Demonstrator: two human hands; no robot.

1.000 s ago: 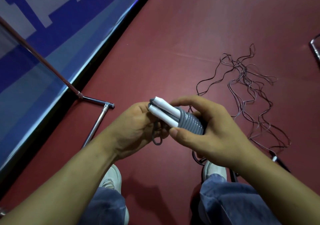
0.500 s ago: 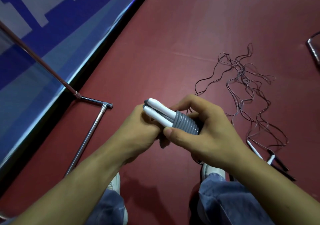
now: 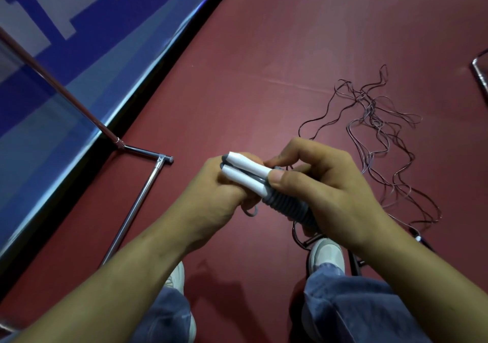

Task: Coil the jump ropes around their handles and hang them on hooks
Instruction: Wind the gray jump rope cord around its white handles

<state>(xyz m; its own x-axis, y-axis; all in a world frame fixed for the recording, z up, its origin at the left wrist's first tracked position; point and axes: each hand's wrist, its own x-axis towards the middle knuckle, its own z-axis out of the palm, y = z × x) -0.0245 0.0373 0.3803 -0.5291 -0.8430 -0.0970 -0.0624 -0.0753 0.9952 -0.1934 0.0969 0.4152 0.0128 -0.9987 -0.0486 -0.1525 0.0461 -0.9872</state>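
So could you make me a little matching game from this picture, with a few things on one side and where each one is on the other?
Things:
1 white handles
2 grey coil
3 loose ropes
4 metal bar

Places:
A tangled on the red floor
B beside the blue board
C gripped in the right hand
D tips against the left hand

Pairs: 1-D, 2-C, 3-A, 4-B.

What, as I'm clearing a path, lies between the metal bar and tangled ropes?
Only bare red floor, as the head view shows.
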